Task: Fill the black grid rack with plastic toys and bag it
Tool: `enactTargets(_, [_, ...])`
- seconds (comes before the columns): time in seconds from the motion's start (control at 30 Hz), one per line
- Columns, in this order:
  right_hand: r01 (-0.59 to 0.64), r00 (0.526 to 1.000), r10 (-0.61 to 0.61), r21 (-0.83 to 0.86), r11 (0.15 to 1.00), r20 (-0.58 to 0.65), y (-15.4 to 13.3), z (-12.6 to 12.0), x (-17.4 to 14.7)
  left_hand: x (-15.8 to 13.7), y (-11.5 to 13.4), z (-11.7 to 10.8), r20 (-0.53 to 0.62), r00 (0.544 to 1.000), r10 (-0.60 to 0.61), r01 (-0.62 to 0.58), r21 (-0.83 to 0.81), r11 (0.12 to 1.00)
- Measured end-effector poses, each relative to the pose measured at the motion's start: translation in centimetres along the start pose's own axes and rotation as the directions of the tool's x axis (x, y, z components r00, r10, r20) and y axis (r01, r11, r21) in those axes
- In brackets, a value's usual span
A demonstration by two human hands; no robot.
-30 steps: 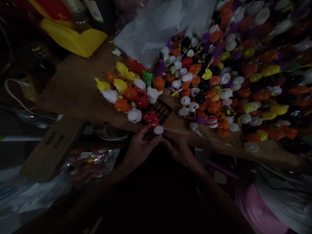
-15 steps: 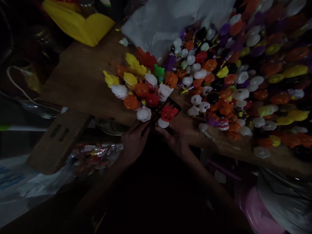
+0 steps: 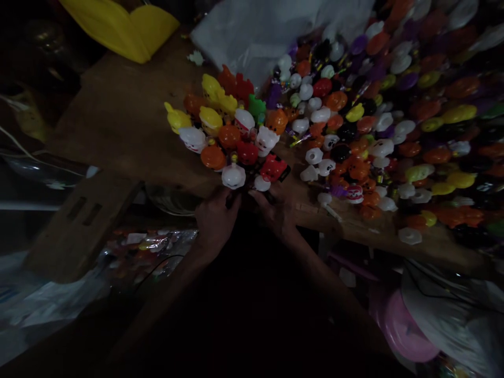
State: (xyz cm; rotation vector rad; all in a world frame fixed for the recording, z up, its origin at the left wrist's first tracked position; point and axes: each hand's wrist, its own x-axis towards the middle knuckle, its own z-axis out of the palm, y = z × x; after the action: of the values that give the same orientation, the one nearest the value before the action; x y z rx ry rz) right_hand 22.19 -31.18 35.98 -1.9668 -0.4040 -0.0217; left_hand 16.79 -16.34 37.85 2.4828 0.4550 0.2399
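Observation:
My left hand (image 3: 216, 216) is closed at the table's front edge, its fingertips just below a white toy head (image 3: 233, 177). Opposite it, my right hand (image 3: 279, 214) is closed too, thumb and fingers bent under a small white toy piece (image 3: 262, 183). Darkness hides what either hand grips. Between and behind the hands stands a black rack (image 3: 286, 172), mostly covered by upright plastic toy figures. Among these are a red figure (image 3: 274, 167), a white bear-like head (image 3: 266, 140), an orange ball-shaped head (image 3: 213, 157) and a yellow figure (image 3: 178, 118).
A large heap of small coloured toys (image 3: 358, 168) covers the right of the wooden table (image 3: 118, 131). Behind lie a plastic sheet (image 3: 236, 37) and a yellow container (image 3: 134, 31). A slotted board (image 3: 74, 231) juts out at left, a toy-filled bag (image 3: 153, 249) beneath; a pink tub (image 3: 409, 325) stands lower right.
The view has shifted slightly, so most things sit a little higher and further left. Both hands stay at the rack's front with fingers closed, and the figures keep their arrangement.

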Motion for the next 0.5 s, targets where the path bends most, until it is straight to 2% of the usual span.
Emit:
enactTargets(0.1, [0.055,0.998,-0.055,0.02,0.998,-0.029,0.3,-0.1,-0.3,-0.1,-0.2,0.3,-0.005,1.0,0.006,-0.006,-0.021,1.0])
enactTargets(0.2, [0.129,0.992,-0.129,-0.02,0.992,-0.01,0.3,-0.1,-0.4,-1.2,0.0,-0.3,-0.065,0.995,0.07,-0.075,-0.078,0.994])
enactTargets(0.27, [0.201,0.979,-0.202,-0.048,0.978,0.0,0.1,-0.2,-0.4,-2.4,0.5,-1.5,-0.135,0.976,0.17,-0.185,-0.112,0.976])
enactTargets(0.37, [0.312,0.949,-0.315,-0.121,0.942,-0.007,-0.1,-0.2,-0.3,-3.6,1.8,-4.1,-0.202,0.913,0.355,-0.385,-0.141,0.912])
enactTargets(0.43, [0.351,0.935,-0.355,-0.173,0.92,0.01,-0.1,0.0,-0.5,-3.3,2.7,-5.6,-0.196,0.901,0.388,-0.418,-0.146,0.897])
enactTargets(0.5, [0.371,0.928,-0.37,-0.218,0.903,0.048,0.0,0.2,-0.8,-2.3,3.3,-6.3,-0.149,0.916,0.374,-0.39,-0.103,0.915])
